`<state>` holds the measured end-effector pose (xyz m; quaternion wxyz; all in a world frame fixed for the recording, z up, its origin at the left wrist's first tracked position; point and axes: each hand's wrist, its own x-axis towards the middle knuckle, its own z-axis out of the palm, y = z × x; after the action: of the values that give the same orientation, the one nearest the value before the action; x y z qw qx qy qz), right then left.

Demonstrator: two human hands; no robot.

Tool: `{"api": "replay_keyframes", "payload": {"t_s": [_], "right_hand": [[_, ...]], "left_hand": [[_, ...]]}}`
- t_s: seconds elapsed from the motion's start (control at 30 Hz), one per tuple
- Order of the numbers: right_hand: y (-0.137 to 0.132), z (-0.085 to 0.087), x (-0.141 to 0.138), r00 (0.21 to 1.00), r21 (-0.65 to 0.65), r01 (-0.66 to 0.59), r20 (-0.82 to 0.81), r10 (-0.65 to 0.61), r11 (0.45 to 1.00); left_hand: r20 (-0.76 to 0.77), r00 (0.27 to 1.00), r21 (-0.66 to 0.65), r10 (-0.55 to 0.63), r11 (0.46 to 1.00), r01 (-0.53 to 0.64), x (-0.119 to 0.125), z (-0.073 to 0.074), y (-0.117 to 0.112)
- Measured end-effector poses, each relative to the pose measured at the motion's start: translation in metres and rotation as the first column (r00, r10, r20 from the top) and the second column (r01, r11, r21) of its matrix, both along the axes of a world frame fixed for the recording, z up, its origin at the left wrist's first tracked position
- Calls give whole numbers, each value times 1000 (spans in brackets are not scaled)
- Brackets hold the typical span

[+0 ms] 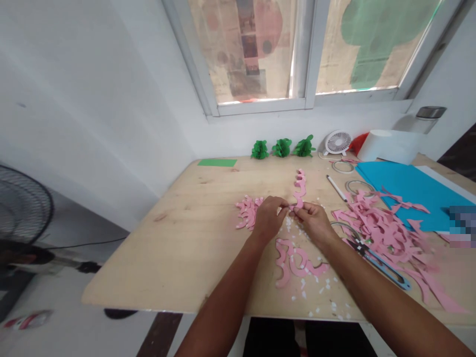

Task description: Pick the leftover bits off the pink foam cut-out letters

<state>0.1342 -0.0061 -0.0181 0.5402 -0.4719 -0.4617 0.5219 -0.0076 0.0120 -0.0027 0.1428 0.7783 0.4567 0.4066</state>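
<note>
A wavy pink paper strip (301, 187) stretches away from me between my two hands at the middle of the table. My left hand (270, 214) pinches its near end from the left, and the fingertips of my right hand (314, 220) close on the same end from the right. Just left of my left hand lies a pile of pink scalloped paper pieces (246, 212), partly hidden by the hand. Nearer me, between my forearms, curved pink paper cutouts (297, 260) lie flat among small white scraps (327, 285).
Right of my right forearm are a blue-handled craft knife (388, 267), pink offcuts (394, 225), tape rolls (360, 187), a white marker (336, 188) and blue sheets (416, 183). Green paper figures (281, 148), a small white fan (337, 143) and a green strip (216, 162) line the back.
</note>
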Motion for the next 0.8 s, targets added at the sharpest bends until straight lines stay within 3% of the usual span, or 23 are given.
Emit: {"api": "replay_keyframes", "payload": {"t_s": [0.47, 0.8], "right_hand": [[5, -5, 1, 998, 18, 63, -29, -62, 998], [5, -2, 3, 996, 1, 90, -4, -90, 996]], "left_hand": [[-46, 999, 5, -15, 1000, 15, 1, -3, -1], [-124, 989, -171, -84, 983, 62, -3, 2, 0]]}}
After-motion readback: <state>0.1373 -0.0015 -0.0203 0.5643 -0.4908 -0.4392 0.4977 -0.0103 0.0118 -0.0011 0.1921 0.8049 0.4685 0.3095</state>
